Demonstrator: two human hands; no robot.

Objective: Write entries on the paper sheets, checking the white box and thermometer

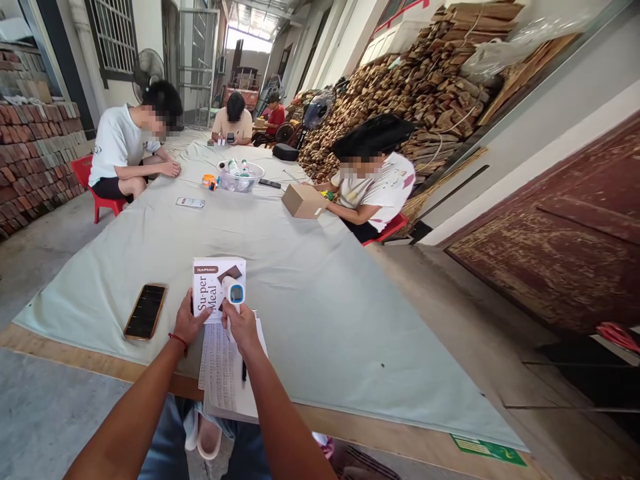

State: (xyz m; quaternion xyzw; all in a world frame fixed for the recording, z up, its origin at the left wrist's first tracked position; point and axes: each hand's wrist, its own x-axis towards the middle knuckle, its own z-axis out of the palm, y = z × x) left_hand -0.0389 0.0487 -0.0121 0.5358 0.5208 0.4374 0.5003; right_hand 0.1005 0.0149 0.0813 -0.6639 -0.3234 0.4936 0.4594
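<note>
Box stands upright at twelve o'clock; left hand pinches its lower edge. Right hand grips a thermometer against it. Probably light, stiff card: hold by side edges.

At the near edge of the counter, a box stands upright behind a sheet of paper that overhangs that edge. A phone lies left of the box, near the near-left corner. Farther back along the middle sit a remote, a bowl of bottles behind it, and a carton toward the right edge.
</note>
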